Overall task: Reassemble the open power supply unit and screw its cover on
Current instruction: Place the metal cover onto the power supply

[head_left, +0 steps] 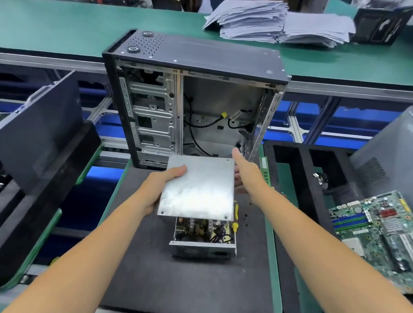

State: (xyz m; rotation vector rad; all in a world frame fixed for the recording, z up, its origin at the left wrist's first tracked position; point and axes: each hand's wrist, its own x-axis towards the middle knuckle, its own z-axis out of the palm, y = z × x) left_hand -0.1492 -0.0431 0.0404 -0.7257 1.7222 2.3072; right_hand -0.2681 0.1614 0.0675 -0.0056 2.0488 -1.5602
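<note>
A worker's left hand clamped the left edge of a bare metal power supply cover, thumb on top and fingers underneath, holding the plate tilted above the open power supply unit on the black foam mat. The unit sat near the middle of the mat, its circuit board and wiring exposed at the near end, the far part hidden under the raised cover. A yellow-handled screwdriver lay just beside the unit's right side. The right hand gripped the cover's far right corner, thumb stretched along the top edge; its fingers were out of sight behind the plate. Beyond stood an empty computer case, and at far right a motherboard rested in a foam tray.

To seat the cover well, the worker would likely need to square its corner screw holes over the unit's walls, keep the loose wires tucked clear of the rim, and lower it level rather than edge-first. Small dark specks on the mat to the right may have been screws, though too small to tell.
</note>
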